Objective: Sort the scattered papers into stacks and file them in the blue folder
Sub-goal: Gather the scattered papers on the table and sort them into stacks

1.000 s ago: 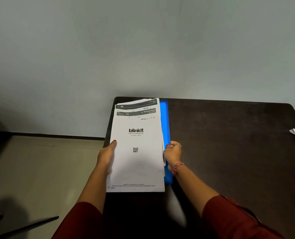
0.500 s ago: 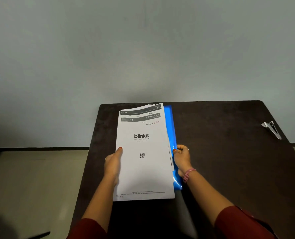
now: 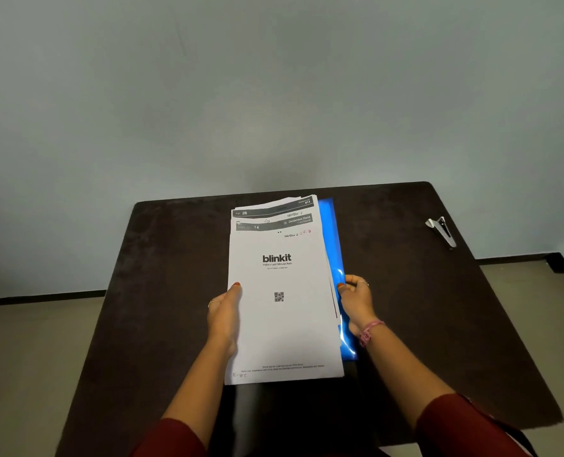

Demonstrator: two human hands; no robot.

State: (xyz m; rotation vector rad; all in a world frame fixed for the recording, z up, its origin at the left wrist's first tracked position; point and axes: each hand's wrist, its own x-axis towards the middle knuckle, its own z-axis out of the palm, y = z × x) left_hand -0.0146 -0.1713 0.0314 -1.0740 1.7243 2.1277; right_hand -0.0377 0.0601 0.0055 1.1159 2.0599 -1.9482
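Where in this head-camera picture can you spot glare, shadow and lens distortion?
Head view: glare streaks the blue folder beside the right hand; a soft shadow sits on the wall behind the table; the wide lens splays the table's edges; the small print low on the top sheet is too blurred to read.

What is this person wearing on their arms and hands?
Both arms are in dark red sleeves pushed up past the forearms. The right hand has a pink thread bracelet at the wrist and a thin ring on one finger. The left hand also wears a thin ring. The thumbnails are painted orange-red.
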